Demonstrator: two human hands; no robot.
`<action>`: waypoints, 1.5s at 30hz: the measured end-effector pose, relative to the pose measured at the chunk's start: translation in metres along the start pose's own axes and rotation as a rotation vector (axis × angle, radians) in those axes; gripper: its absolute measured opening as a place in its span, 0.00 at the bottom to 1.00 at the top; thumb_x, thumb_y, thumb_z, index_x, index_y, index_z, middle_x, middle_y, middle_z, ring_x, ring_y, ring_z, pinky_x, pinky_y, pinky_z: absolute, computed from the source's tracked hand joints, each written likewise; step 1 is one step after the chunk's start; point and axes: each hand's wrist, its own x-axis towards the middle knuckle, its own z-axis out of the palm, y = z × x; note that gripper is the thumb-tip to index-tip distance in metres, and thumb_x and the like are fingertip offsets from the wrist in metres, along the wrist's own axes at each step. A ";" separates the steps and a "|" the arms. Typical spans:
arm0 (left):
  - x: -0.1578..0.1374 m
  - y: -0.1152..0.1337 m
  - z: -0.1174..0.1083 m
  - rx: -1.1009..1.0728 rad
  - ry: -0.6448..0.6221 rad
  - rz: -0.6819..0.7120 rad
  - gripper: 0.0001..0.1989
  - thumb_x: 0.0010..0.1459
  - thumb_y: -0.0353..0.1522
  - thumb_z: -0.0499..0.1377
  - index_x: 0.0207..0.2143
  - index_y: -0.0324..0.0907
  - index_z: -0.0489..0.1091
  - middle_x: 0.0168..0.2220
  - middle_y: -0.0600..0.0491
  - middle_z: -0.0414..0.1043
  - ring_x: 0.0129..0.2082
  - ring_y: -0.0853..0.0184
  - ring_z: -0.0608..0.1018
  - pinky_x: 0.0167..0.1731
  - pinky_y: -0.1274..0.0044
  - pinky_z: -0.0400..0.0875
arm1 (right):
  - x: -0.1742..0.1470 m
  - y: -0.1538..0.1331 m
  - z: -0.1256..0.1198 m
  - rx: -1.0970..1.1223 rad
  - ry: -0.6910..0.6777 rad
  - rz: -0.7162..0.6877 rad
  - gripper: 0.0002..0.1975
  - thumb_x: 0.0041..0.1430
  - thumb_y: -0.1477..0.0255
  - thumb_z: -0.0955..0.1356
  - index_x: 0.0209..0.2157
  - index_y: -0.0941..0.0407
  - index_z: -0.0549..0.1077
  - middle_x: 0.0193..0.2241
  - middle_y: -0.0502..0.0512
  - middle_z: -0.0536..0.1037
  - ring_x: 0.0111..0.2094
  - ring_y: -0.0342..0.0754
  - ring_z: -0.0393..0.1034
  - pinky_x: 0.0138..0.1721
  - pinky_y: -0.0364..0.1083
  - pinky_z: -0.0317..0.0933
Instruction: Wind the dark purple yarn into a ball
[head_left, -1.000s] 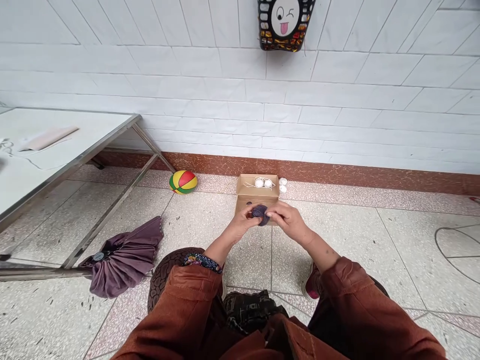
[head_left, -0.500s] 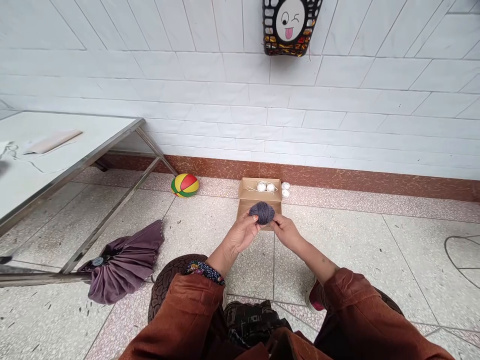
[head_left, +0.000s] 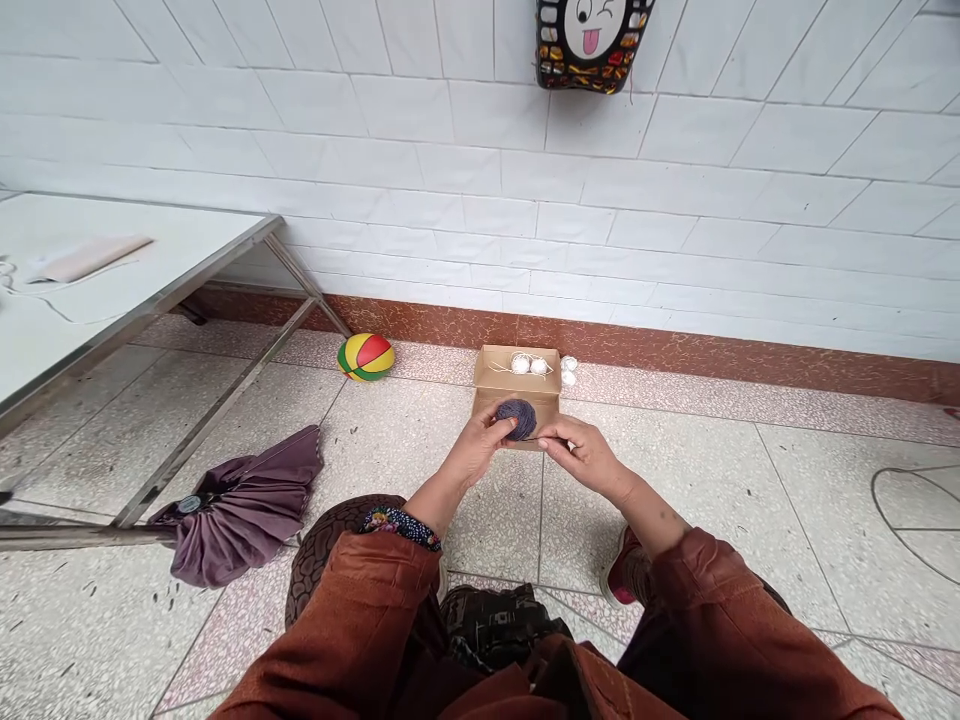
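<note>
A ball of dark grey-purple yarn is gripped in my left hand, thumb across its near side. Just to its right, my right hand pinches a strand of yarn that runs from the ball. Both hands hover over the near part of an open cardboard box on the floor. Inside the box's far part lie two white yarn balls with loose thread. Beside the box, on its right, are more small white balls.
A multicoloured ball rests by the wall. At left stands a metal-framed table with a folded cloth, and a purple umbrella lies near its leg. A black basket hangs on the wall; a wire frame is at right.
My right hand has moved off the yarn ball to the right, drawing out a strand. The ball has turned in my left hand. The view has shifted slightly.
</note>
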 end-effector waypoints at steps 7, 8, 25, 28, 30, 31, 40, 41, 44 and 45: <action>-0.003 -0.005 0.004 0.179 -0.149 -0.063 0.34 0.47 0.31 0.69 0.58 0.46 0.70 0.51 0.48 0.74 0.50 0.58 0.73 0.50 0.69 0.65 | 0.005 0.020 -0.001 -0.094 0.110 -0.012 0.10 0.69 0.66 0.65 0.37 0.54 0.76 0.32 0.55 0.75 0.35 0.48 0.71 0.38 0.46 0.65; -0.004 -0.005 0.004 0.171 -0.185 -0.071 0.35 0.47 0.30 0.69 0.59 0.47 0.69 0.51 0.48 0.73 0.51 0.58 0.73 0.51 0.69 0.64 | 0.006 0.023 0.000 -0.088 0.122 0.006 0.10 0.69 0.66 0.65 0.37 0.54 0.76 0.32 0.54 0.75 0.34 0.48 0.71 0.38 0.46 0.65; 0.001 0.000 0.004 -0.254 -0.091 -0.033 0.18 0.46 0.31 0.69 0.42 0.37 0.76 0.42 0.47 0.78 0.47 0.59 0.77 0.54 0.66 0.66 | -0.008 0.040 0.041 -0.095 -0.075 0.186 0.07 0.66 0.73 0.65 0.36 0.55 0.76 0.33 0.54 0.79 0.36 0.49 0.74 0.38 0.46 0.67; 0.004 0.001 0.002 -0.204 -0.025 0.000 0.17 0.47 0.30 0.69 0.42 0.38 0.76 0.41 0.49 0.78 0.45 0.62 0.77 0.54 0.68 0.66 | -0.008 0.028 0.034 -0.111 -0.151 0.077 0.08 0.68 0.71 0.64 0.35 0.55 0.75 0.32 0.54 0.77 0.35 0.47 0.73 0.38 0.45 0.66; 0.005 0.001 0.001 -0.138 0.002 0.009 0.17 0.47 0.31 0.69 0.42 0.38 0.77 0.41 0.49 0.78 0.44 0.63 0.77 0.52 0.69 0.67 | -0.007 0.019 0.026 -0.066 -0.155 0.026 0.09 0.69 0.69 0.64 0.36 0.55 0.74 0.32 0.53 0.77 0.34 0.46 0.72 0.38 0.44 0.65; 0.005 0.002 0.001 -0.104 0.005 0.005 0.17 0.47 0.31 0.69 0.42 0.38 0.77 0.40 0.49 0.78 0.43 0.63 0.77 0.51 0.70 0.67 | -0.006 0.015 0.021 -0.039 -0.138 0.016 0.09 0.69 0.68 0.64 0.36 0.54 0.74 0.32 0.53 0.76 0.33 0.46 0.72 0.37 0.44 0.65; -0.004 -0.003 0.006 0.092 -0.090 -0.129 0.21 0.49 0.36 0.68 0.47 0.41 0.76 0.47 0.45 0.75 0.43 0.61 0.76 0.40 0.71 0.72 | 0.006 0.020 -0.001 -0.014 0.062 0.025 0.11 0.68 0.64 0.65 0.34 0.54 0.76 0.30 0.53 0.76 0.33 0.48 0.70 0.37 0.46 0.65; -0.004 -0.004 0.006 0.119 -0.103 -0.128 0.22 0.50 0.37 0.68 0.47 0.41 0.76 0.47 0.45 0.75 0.43 0.60 0.76 0.39 0.71 0.72 | 0.007 0.022 0.001 -0.023 0.069 0.026 0.12 0.68 0.64 0.65 0.33 0.53 0.76 0.29 0.53 0.76 0.33 0.48 0.70 0.37 0.46 0.65; -0.005 -0.007 0.006 0.156 -0.141 -0.132 0.23 0.50 0.36 0.68 0.49 0.42 0.75 0.46 0.45 0.75 0.44 0.60 0.76 0.37 0.74 0.70 | 0.009 0.030 0.007 -0.042 0.112 0.060 0.12 0.67 0.63 0.66 0.33 0.53 0.76 0.30 0.53 0.76 0.33 0.48 0.71 0.37 0.46 0.65; -0.005 -0.008 0.006 0.149 -0.155 -0.136 0.23 0.50 0.36 0.68 0.50 0.42 0.75 0.46 0.45 0.75 0.43 0.60 0.76 0.36 0.75 0.70 | 0.009 0.033 0.009 -0.042 0.136 0.078 0.11 0.67 0.63 0.67 0.32 0.53 0.75 0.30 0.53 0.76 0.33 0.48 0.70 0.37 0.46 0.65</action>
